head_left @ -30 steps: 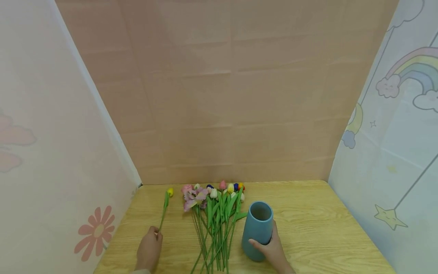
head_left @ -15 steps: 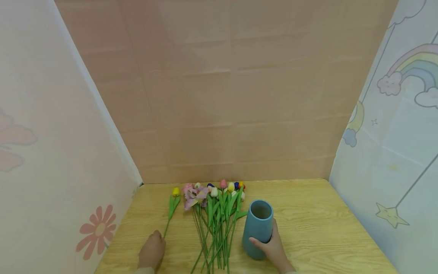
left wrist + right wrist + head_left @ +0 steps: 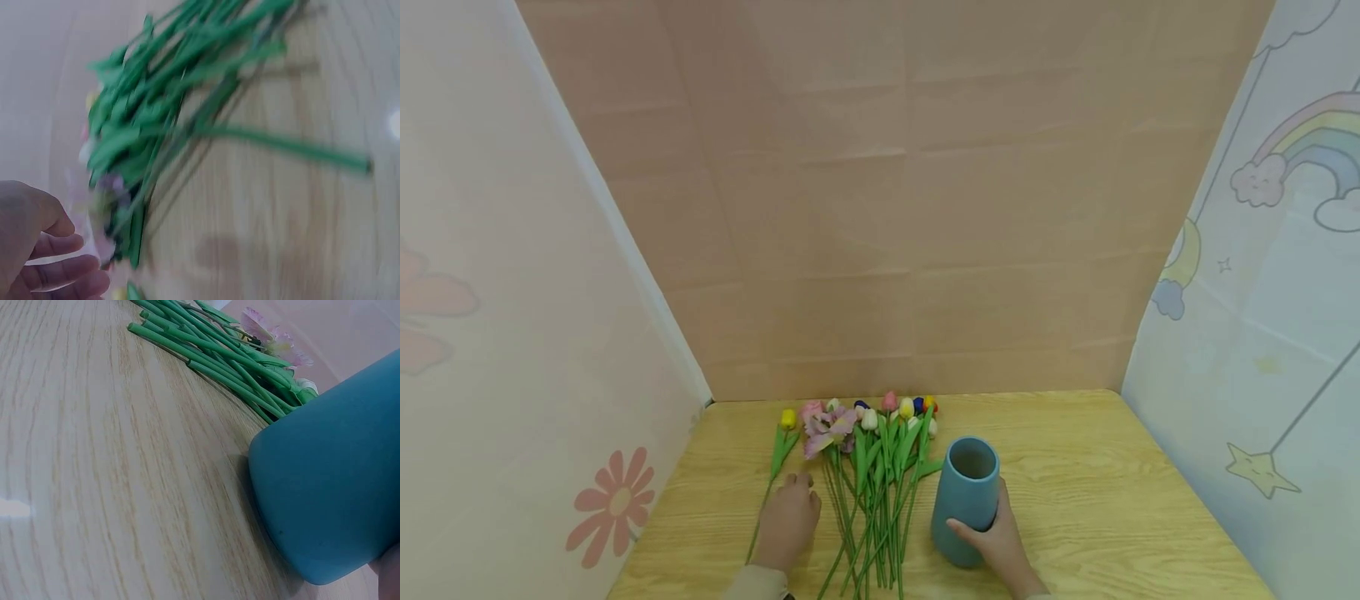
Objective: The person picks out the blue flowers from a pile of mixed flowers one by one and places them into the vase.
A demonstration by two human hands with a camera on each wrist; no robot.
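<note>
- Left hand (image 3: 788, 521), fingers loosely bent and empty, is nearer the bunch of flowers (image 3: 883, 479), which lies at 3 o'clock, stems running roughly 12 to 6.
- Yellow tulip (image 3: 778, 457) alongside, bloom at 11, stem towards 7.
- Right hand (image 3: 998, 546) grips the upright vase (image 3: 962, 504), at the bunch's 3 o'clock.
- Wooden table (image 3: 1075, 483); brown sheet (image 3: 887, 208) at 12.

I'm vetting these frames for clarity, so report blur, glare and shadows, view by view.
Head view: soft light, blue vase fairly crisp, its inside shaded; left wrist view: green stems blurred, a bright glare spot on the table at the right edge; right wrist view: glare at the left edge, shadow along the vase's base.
</note>
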